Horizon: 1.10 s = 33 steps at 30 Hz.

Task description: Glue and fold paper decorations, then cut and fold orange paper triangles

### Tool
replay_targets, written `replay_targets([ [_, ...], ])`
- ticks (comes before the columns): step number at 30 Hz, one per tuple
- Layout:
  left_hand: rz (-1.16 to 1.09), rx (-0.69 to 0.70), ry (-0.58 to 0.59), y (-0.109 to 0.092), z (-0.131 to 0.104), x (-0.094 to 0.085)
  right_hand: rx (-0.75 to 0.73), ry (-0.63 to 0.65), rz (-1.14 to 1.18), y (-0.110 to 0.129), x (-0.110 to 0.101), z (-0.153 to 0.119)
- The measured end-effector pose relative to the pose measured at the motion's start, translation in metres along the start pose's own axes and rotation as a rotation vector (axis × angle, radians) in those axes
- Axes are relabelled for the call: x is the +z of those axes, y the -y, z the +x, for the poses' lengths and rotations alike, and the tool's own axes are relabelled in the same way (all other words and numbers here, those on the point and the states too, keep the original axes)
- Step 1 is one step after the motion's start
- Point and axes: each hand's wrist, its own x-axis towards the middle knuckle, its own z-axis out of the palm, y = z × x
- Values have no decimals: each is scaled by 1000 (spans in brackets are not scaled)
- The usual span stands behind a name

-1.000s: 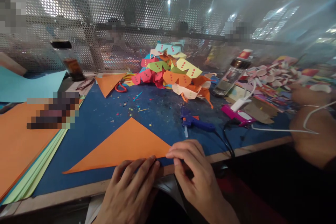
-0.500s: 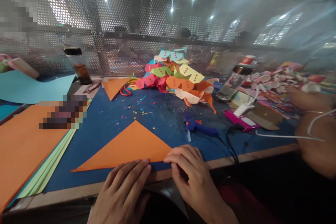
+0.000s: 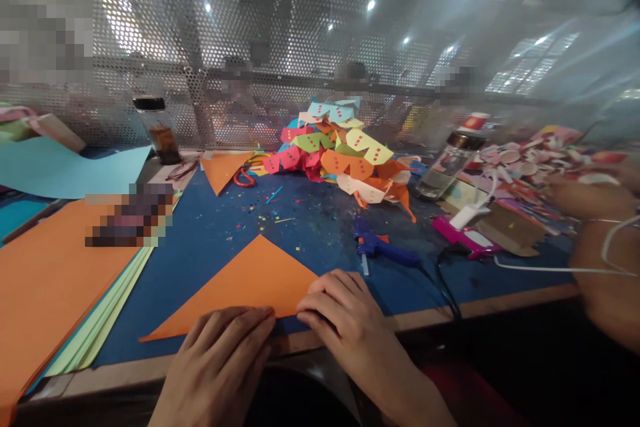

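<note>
An orange sheet of paper (image 3: 240,287), folded into a triangle, lies on the blue table in front of me, its point facing away. My left hand (image 3: 220,347) rests on its near folded edge, the fingers stretched out side by side and the thumb hidden. At the triangle's right end, my right hand (image 3: 345,327) has its fingers bent and closed over the corner, covering it. Beyond my right hand lies a blue glue gun (image 3: 387,247) with its cord.
Folded paper pieces (image 3: 345,153) form a colourful pile at the back. Scissors (image 3: 245,177) lie by an orange paper piece. Coloured sheets (image 3: 55,267) are stacked left. Two bottles, a pink power strip (image 3: 465,237) and another person's arm (image 3: 607,260) are also in view.
Both hands have slid a little to the left along the near edge of the orange paper. The view has shifted slightly; the glue gun and pile have stayed put.
</note>
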Motion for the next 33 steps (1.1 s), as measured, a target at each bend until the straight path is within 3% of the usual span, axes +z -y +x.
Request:
replay_targets([
  [5,-68,-18,81,2,-2,0,-23,62,9,-2,-4,0],
  [13,-98,-17,-8,-4,0,-2,-13,42,97,-1,-3,-8],
  [19,-123,-25,82,0,-9,-1,-20,38,101,2,-2,-8],
  [33,-156,-71,103,1,-10,1,-30,61,111,2,-4,-9],
])
